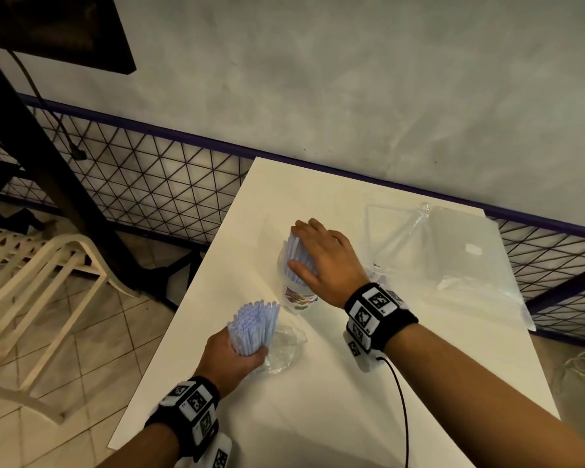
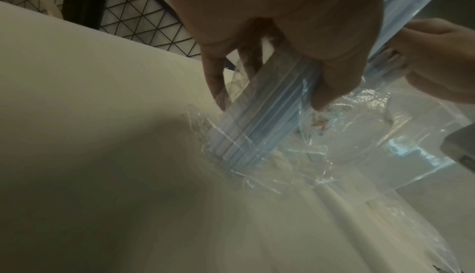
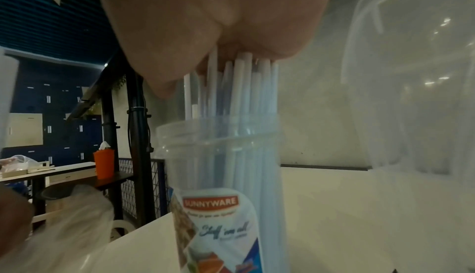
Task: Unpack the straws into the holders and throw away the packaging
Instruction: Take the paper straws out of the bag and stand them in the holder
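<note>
Pale-blue straw bundle (image 1: 254, 325) clenched in left hand (image 1: 232, 359) — right hand (image 1: 325, 261) flat on jar's straws (image 1: 299, 255).

I see pale blue straws (image 1: 254, 324) in bunch, same pale blue-white for straws in jar (image 3: 239, 102). Jar (image 3: 223, 155) clear, label (image 3: 213, 224) white with orange-red banner, blue corner. Wrapper (image 2: 303, 165) clear, glinting. Big bag (image 1: 453, 251) clear, small white patch. Table (image 1: 318, 400) off-white. Wall (image 1: 352, 79) mottled grey. I note fence (image 1: 142, 177) black, diamond mesh, purple rail. Chair (image 1: 38, 265) cream. Floor tiles (image 1: 92, 332) beige, dark grout. Wristbands (image 1: 379, 312) black with black-and-white square codes. Tissue box (image 3: 103, 163) orange.
</note>
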A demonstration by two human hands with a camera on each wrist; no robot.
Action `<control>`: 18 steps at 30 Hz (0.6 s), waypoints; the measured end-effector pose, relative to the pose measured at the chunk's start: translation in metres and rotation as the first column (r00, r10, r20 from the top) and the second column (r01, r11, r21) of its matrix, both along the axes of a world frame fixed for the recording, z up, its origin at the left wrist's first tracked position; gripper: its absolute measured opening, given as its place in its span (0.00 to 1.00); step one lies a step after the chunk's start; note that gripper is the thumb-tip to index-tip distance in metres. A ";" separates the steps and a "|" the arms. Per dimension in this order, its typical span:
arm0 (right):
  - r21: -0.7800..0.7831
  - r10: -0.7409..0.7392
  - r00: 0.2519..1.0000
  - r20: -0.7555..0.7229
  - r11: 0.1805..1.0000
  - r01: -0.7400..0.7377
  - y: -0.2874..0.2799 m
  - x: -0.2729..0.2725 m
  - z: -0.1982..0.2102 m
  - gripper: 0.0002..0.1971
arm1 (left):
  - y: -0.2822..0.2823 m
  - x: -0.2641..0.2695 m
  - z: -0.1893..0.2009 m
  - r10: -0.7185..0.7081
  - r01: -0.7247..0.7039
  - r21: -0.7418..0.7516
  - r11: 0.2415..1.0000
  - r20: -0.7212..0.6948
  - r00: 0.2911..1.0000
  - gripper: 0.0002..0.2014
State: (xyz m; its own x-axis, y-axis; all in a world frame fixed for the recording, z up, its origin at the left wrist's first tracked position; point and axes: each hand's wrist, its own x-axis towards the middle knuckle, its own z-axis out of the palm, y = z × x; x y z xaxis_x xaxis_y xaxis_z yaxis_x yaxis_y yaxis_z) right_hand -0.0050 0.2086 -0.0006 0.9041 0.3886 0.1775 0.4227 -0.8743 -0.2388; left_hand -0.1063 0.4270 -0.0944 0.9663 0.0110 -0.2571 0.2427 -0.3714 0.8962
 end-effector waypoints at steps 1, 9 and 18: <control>-0.004 -0.004 1.000 0.015 1.000 0.004 0.001 0.000 0.001 0.32 | 0.000 0.000 0.000 0.001 -0.001 0.000 1.000 0.004 1.000 0.23; -0.179 0.076 0.984 0.161 0.983 -0.047 0.018 0.007 0.003 0.25 | -0.001 0.000 0.002 0.022 -0.022 -0.002 1.000 0.002 1.000 0.20; -0.152 0.079 0.985 0.150 0.987 -0.056 0.021 0.002 0.015 0.24 | -0.002 0.000 0.004 0.022 -0.022 0.010 1.000 0.004 1.000 0.20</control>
State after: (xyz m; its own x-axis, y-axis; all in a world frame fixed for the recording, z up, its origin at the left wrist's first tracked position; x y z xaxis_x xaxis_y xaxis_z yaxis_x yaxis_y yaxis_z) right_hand -0.0029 0.2296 0.0144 0.8409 0.4800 0.2501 0.5036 -0.8631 -0.0367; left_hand -0.1064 0.4255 -0.0908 0.9669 0.0344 -0.2530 0.2472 -0.3747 0.8936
